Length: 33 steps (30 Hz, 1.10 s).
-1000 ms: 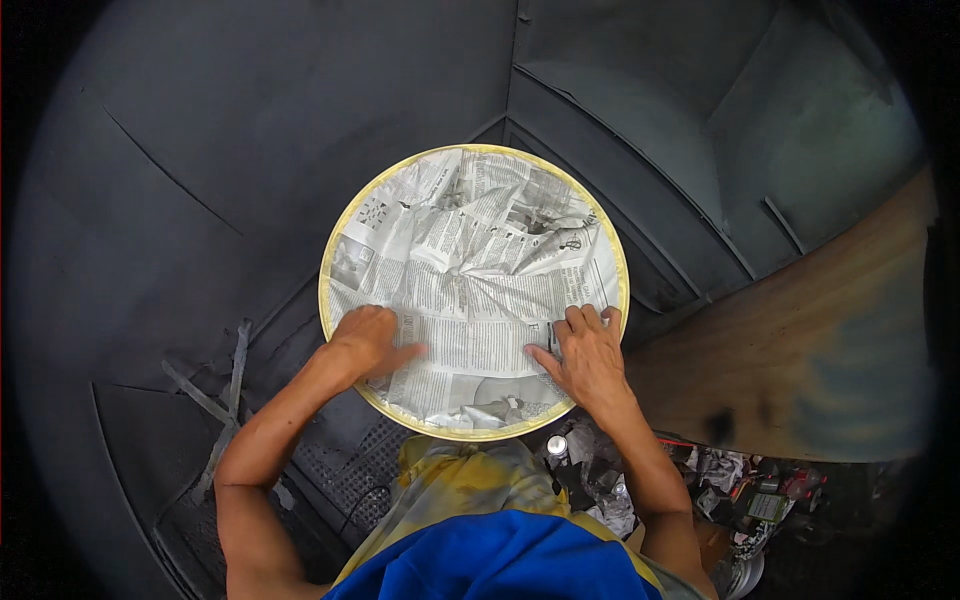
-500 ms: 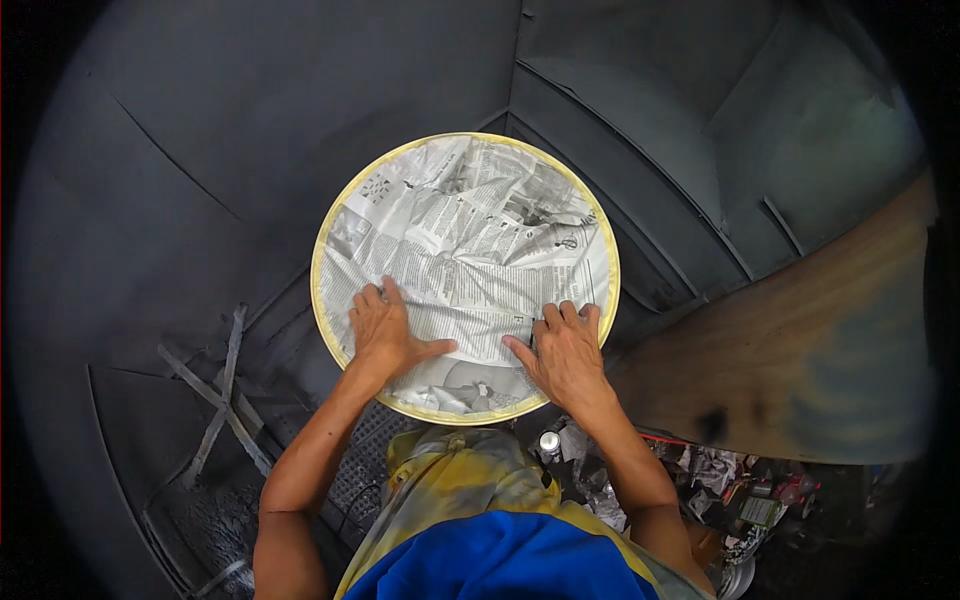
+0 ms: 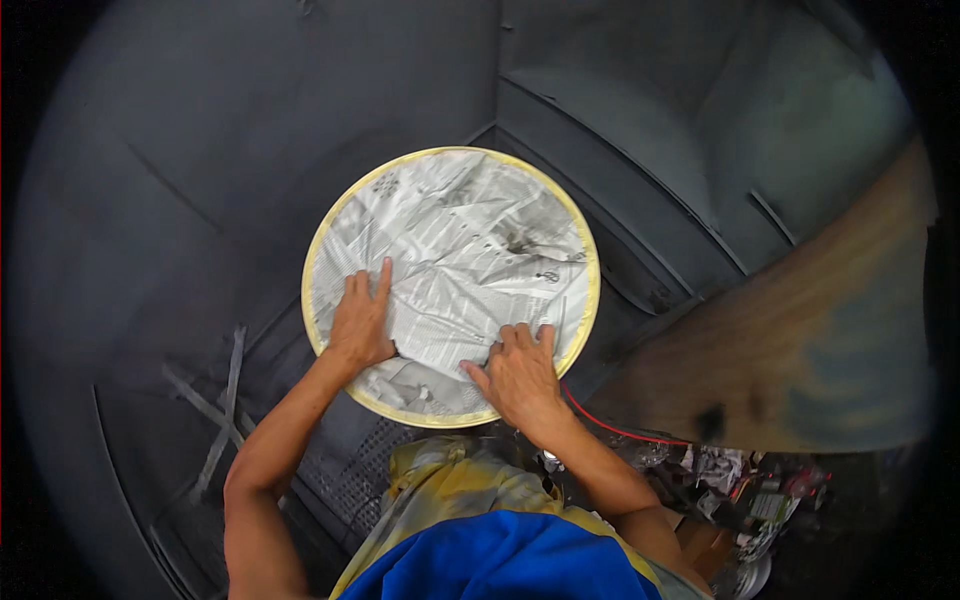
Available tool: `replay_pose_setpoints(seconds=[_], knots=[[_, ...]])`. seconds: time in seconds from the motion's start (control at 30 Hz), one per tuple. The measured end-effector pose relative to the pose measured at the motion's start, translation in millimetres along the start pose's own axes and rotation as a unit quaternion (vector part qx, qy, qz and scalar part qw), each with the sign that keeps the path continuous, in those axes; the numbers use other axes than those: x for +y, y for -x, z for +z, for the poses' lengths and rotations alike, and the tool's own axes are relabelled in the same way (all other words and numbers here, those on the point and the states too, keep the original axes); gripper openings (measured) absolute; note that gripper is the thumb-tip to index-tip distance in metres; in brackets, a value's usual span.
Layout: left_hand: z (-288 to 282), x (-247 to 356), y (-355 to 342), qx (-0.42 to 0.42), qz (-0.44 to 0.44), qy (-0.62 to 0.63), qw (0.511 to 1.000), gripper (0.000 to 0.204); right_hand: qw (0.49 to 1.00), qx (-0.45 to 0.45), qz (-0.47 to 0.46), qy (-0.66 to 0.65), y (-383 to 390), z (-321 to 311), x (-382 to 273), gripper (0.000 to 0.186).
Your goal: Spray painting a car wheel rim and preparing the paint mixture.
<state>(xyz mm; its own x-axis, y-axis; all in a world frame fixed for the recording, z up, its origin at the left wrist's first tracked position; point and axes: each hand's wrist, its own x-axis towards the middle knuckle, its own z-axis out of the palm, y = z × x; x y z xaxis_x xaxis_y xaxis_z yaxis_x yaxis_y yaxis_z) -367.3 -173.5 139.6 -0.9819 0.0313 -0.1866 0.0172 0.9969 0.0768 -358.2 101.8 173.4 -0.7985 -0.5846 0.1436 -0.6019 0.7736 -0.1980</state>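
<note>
A round disc-shaped piece faces me, its middle covered with crumpled newspaper (image 3: 450, 240) and its rim edged with a narrow band of yellowish tape (image 3: 593, 300). On the left part of the paper lies my left hand (image 3: 362, 318), fingers stretched out and the index finger pointing away from me. My right hand (image 3: 520, 372) rests on the lower right part of the paper, near the rim, with its fingers spread and the thumb toward the middle. Neither hand holds anything. What lies under the paper is hidden.
Dark grey sheeting (image 3: 250, 110) surrounds the piece. Crossed strips (image 3: 228, 412) stand at the lower left. On the right is a curved brown board (image 3: 740, 360), with a red hose (image 3: 615, 430) along its lower edge and a heap of litter (image 3: 740, 490) below.
Both hands have slid leftward over the paper, the right one also nearer to me. The paper's creases have shifted. More of the red hose shows beside the disc.
</note>
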Motion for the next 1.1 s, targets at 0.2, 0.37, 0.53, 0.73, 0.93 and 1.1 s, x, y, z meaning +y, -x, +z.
replay_pose_setpoints(seconds=[0.2, 0.37, 0.53, 0.73, 0.93, 1.1], knots=[[-61, -44, -35, -0.103, 0.009, 0.088, 0.991, 0.128, 0.999, -0.016, 0.004, -0.050, -16, -12, 17, 0.046], [-40, -72, -69, -0.074, 0.031, 0.230, 0.970, 0.049, 0.993, 0.025, 0.027, -0.109, -23, -47, 45, 0.039], [-43, -74, -83, -0.137, 0.055, 0.182, 0.972, 0.053, 0.989, 0.012, 0.023, -0.146, -12, -46, 40, 0.036], [-49, -52, -68, -0.250, -0.064, 0.177, 0.950, 0.106, 0.977, 0.035, 0.035, -0.208, -24, -49, 47, 0.033], [-45, -46, -68, -0.162, -0.105, 0.316, 0.929, 0.121, 0.973, 0.068, 0.074, -0.206, -70, -53, 90, 0.032], [-45, -33, -94, -0.133, -0.185, 0.215, 0.950, 0.108, 0.995, -0.001, 0.072, 0.063, -82, 11, 103, 0.050]])
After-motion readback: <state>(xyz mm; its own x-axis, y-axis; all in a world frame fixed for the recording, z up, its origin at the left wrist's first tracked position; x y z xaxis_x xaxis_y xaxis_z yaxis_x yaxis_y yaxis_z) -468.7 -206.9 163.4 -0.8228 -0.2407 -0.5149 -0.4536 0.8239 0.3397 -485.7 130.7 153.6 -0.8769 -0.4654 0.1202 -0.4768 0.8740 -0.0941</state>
